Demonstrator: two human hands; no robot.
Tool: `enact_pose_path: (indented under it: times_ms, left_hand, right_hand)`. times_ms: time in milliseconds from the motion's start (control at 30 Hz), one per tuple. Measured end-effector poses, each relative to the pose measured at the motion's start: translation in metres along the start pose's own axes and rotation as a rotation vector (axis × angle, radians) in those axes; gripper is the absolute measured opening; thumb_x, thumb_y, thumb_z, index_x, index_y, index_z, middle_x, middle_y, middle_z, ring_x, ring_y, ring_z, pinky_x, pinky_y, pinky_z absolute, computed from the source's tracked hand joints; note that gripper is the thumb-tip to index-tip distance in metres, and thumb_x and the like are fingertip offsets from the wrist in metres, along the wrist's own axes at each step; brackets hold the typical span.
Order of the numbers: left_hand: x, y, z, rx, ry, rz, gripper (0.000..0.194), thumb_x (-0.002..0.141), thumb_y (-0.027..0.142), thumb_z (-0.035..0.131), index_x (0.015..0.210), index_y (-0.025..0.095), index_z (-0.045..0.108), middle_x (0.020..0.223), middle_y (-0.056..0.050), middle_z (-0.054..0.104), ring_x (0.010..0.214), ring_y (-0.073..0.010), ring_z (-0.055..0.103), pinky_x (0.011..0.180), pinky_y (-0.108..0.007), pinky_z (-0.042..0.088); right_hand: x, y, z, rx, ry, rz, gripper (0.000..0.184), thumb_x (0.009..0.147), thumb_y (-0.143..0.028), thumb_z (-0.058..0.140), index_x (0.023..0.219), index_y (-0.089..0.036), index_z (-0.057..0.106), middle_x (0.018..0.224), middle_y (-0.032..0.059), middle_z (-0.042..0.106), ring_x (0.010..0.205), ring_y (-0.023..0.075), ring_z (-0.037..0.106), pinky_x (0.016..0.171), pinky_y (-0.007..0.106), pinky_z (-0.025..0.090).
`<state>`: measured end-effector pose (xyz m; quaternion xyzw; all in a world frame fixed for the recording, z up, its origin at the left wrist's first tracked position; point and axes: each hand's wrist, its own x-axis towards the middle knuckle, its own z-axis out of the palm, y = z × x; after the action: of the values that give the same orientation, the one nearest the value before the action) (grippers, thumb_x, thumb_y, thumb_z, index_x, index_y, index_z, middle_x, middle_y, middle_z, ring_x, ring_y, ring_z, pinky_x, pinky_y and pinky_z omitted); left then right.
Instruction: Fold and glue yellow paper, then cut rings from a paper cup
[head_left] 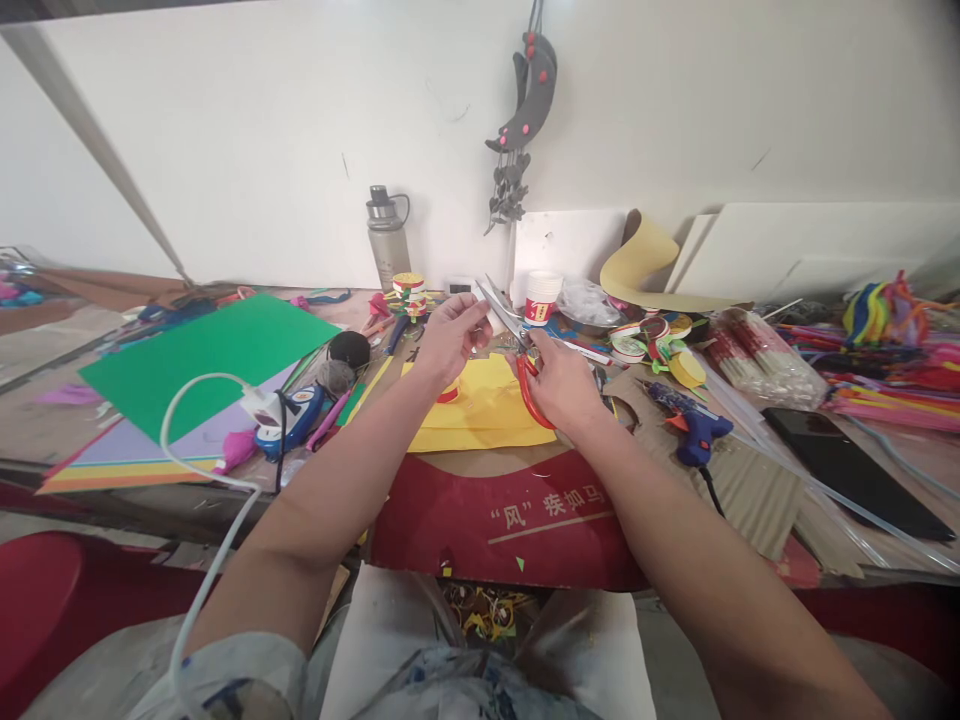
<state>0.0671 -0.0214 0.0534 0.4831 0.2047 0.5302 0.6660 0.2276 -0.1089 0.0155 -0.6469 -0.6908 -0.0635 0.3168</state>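
Note:
My right hand (562,380) grips a pair of red-handled scissors (534,400), with the blades pointing up and to the left. Opposite it, my left hand (452,335) is closed in a pinch on a small white piece (493,320), close to the blades. Its exact kind is hard to make out. Below both hands lie yellow sheets (487,410), with a small red and white piece (448,392) partly hidden by my left wrist. A printed red board (502,520) covers the table's front edge.
Behind my hands stand paper cups (543,298) and a bottle (388,240). A blue glue gun (686,425) and a black phone (855,470) lie to the right. Leftward are a green sheet (210,365) and a white cable (225,560) crossing near my left arm.

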Motion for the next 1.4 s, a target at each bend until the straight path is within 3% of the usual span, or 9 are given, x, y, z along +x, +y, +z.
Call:
enact_pose_path:
  times_ms: [267,433,667,1000,1233,1300,1400]
  left_hand:
    - [0.001,0.005,0.002,-0.057,0.056,-0.09,0.029,0.09,0.027,0.086,0.076,0.016,0.063,0.063,0.003,0.064,0.051,-0.0049,0.056,0.045,-0.018,0.034]
    - [-0.002,-0.002,0.004,-0.041,0.031,-0.052,0.029,0.095,0.015,0.078,0.072,0.016,0.061,0.058,0.002,0.062,0.05,-0.0058,0.057,0.047,-0.018,0.037]
    - [-0.007,-0.001,0.01,0.002,0.038,-0.044,0.034,0.095,0.019,0.081,0.069,0.017,0.059,0.058,0.003,0.062,0.049,-0.0053,0.055,0.049,-0.018,0.039]
    - [-0.004,-0.003,0.004,-0.025,0.014,-0.001,0.035,0.094,0.018,0.082,0.069,0.017,0.057,0.056,0.004,0.06,0.048,-0.0063,0.057,0.048,-0.019,0.039]
    - [0.002,0.002,0.005,-0.196,0.138,-0.175,0.025,0.093,0.021,0.083,0.078,0.015,0.064,0.063,0.004,0.063,0.049,-0.0035,0.053,0.048,-0.016,0.041]
    - [0.005,0.001,0.003,-0.207,0.178,-0.175,0.024,0.094,0.017,0.081,0.077,0.015,0.064,0.062,0.005,0.063,0.049,-0.003,0.053,0.051,-0.016,0.044]
    - [0.004,-0.002,0.001,-0.141,0.134,-0.113,0.03,0.091,0.018,0.085,0.073,0.016,0.06,0.062,0.005,0.062,0.051,-0.0037,0.056,0.054,-0.016,0.046]
  right_hand:
    - [0.0,-0.001,0.0,-0.043,-0.025,0.015,0.046,0.107,-0.047,0.049,0.135,-0.014,0.066,0.113,0.0198,0.079,0.1,0.0356,0.071,0.083,0.04,0.05]
    - [-0.001,-0.002,0.001,-0.069,0.03,0.013,0.052,0.106,-0.048,0.051,0.141,-0.011,0.062,0.118,0.0237,0.072,0.105,0.0382,0.068,0.089,0.044,0.051]
    - [-0.001,0.002,0.001,-0.05,0.052,0.005,0.045,0.106,-0.046,0.05,0.134,-0.014,0.064,0.11,0.0201,0.073,0.099,0.0371,0.067,0.084,0.043,0.049]
    - [0.0,-0.001,-0.001,-0.087,-0.007,0.034,0.045,0.108,-0.048,0.048,0.131,-0.014,0.067,0.11,0.0193,0.079,0.094,0.0348,0.071,0.078,0.039,0.047]
    - [0.0,0.001,0.0,-0.084,-0.034,0.014,0.046,0.105,-0.044,0.052,0.137,-0.015,0.068,0.109,0.0183,0.08,0.095,0.0342,0.072,0.078,0.038,0.047]
    - [-0.001,0.0,0.0,-0.082,-0.042,0.012,0.046,0.106,-0.044,0.052,0.139,-0.015,0.067,0.112,0.0187,0.079,0.097,0.0343,0.071,0.079,0.038,0.048]
    - [-0.002,-0.001,0.0,-0.08,-0.03,0.026,0.047,0.107,-0.046,0.051,0.14,-0.016,0.066,0.115,0.0198,0.077,0.097,0.0341,0.07,0.079,0.038,0.049]
